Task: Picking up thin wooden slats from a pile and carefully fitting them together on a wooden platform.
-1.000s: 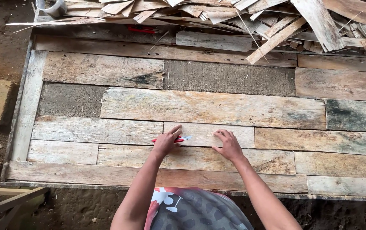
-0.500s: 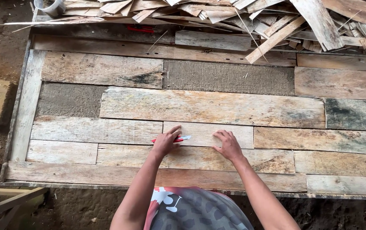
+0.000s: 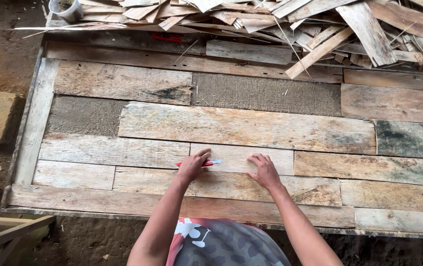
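We find the left hand (image 3: 192, 167) closed about a red-handled cutter (image 3: 201, 162), fingers curled over its handle and pressing it onto a short pale board (image 3: 243, 158) in the panel of weathered planks (image 3: 246, 125); the right hand (image 3: 265, 171) lies open and flat, fingers spread, on the same board just beside the blade tip. The cutter's long axis runs along the board, blade end pointing toward the right hand. Plank surface stretches broadly on both sides, the frame edge (image 3: 34, 123) lying well apart at the left and a heap of scrap wood (image 3: 319, 24) at the far side.
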